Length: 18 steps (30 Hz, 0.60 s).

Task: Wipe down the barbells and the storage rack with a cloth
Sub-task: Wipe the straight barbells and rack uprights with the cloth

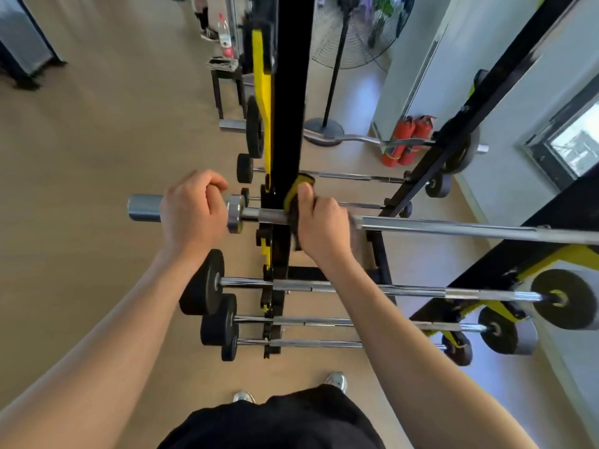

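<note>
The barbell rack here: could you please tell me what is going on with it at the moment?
A person stands facing the storage rack. Their left hand grips the barbell near its left end, just outside the collar. Their right hand holds a yellow and black cloth wrapped over the shaft, right beside the rack's black upright. The other barbells, which carry black plates, rest on the lower pegs, and neither hand touches them.

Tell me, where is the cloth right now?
In the head view's middle, the cloth is wrapped over the long silver barbell under the right hand, right beside the black rack post.
</note>
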### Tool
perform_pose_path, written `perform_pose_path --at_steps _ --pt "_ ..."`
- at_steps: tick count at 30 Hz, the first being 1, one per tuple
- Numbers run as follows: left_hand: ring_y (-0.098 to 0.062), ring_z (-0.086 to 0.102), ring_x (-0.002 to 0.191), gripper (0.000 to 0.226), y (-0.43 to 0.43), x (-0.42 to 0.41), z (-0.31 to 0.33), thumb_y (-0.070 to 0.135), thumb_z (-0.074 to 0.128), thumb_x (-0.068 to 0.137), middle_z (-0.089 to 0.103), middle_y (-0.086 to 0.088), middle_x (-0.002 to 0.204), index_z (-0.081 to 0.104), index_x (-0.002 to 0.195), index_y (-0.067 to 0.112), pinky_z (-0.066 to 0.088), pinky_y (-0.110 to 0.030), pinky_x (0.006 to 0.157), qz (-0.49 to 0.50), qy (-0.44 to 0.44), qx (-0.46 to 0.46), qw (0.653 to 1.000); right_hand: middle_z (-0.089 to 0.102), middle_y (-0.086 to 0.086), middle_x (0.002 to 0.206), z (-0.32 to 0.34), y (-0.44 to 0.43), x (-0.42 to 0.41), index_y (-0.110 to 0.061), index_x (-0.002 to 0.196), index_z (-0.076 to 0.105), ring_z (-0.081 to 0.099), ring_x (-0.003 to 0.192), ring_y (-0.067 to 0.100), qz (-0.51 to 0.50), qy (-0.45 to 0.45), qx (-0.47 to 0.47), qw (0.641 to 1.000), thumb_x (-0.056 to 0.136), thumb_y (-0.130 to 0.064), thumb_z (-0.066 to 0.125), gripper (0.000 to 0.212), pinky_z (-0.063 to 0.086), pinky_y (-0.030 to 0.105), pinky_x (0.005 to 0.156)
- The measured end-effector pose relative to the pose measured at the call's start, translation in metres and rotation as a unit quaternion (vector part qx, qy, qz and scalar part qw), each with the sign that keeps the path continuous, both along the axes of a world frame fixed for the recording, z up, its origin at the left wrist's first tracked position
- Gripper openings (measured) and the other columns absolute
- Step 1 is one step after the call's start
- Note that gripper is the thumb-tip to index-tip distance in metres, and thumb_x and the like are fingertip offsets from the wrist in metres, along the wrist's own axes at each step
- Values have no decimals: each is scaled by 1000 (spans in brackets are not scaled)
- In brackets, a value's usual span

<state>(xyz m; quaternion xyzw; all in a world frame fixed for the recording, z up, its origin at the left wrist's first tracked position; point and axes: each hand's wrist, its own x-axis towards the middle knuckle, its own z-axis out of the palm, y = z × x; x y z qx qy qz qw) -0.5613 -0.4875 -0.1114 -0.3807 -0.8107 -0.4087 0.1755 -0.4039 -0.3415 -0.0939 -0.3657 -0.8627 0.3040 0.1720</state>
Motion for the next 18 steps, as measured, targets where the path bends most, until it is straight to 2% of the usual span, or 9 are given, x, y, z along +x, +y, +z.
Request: perform_pose_path --at_steps 2,4,5,8,9,11,13,16,18 --pt "-9 62 70 36 -10 -7 1 14 38 103 72 -3 86 73 96 9 49 -20 70 15 -28 14 999 60 -6 63 14 -40 -14 -16 80 58 60 52 0 55 108 -124 985 111 -46 34 50 40 12 48" --pt "-3 57 64 37 -19 -11 4 16 38 100 71 -1 81 73 91 12 43 -10 72 28 -64 33 997 59 -7 61 16 -70 -33 -18 79 57 59 52 0 67 171 -136 974 111 -44 36 47 40 13 48" --pt "-2 58 63 36 -23 -13 6 16 38 99 70 -1 79 73 88 12 47 -13 75 23 -84 41 995 57 -8 59 15 -79 -43 -19 76 57 58 51 1 56 186 -121 973 111 -44 37 48 39 14 48" --pt "-17 69 75 35 -37 -12 19 15 41 105 72 -3 82 73 92 9 58 -40 76 -79 -214 74 971 57 -9 61 18 -92 -65 -18 83 59 58 53 0 31 200 -110 973 112 -46 34 48 41 15 48" --pt "-21 71 81 37 -41 -11 24 17 41 108 74 -4 85 74 95 8 59 -41 77 -125 -259 74 955 60 -8 68 21 -94 -70 -18 93 61 62 61 0 42 208 -128 969 112 -48 32 46 47 16 54" --pt "-25 73 91 40 -46 -10 32 18 39 110 77 -5 92 76 101 6 59 -39 82 -205 -322 58 922 63 -2 83 23 -98 -79 -18 108 59 65 80 10 79 227 -157 958 113 -48 28 43 58 37 76" --pt "-28 74 99 32 -47 -10 35 10 42 109 77 -10 101 73 113 1 59 -34 84 -268 -352 50 895 62 5 91 28 -101 -86 -17 110 59 63 93 23 113 240 -156 951 112 -49 26 46 53 53 90" --pt "-30 73 103 24 -47 -13 35 5 52 106 75 -15 108 66 123 -4 59 -32 84 -305 -369 74 875 64 17 101 39 -101 -88 -10 113 61 62 105 32 159 230 -209 937 109 -56 24 60 49 58 98" --pt "-29 74 100 18 -48 -13 36 5 55 104 76 -12 102 68 114 -2 60 -34 85 -291 -389 96 869 67 15 110 49 -99 -82 -10 122 64 64 112 24 184 203 -283 919 110 -54 24 60 52 47 104"
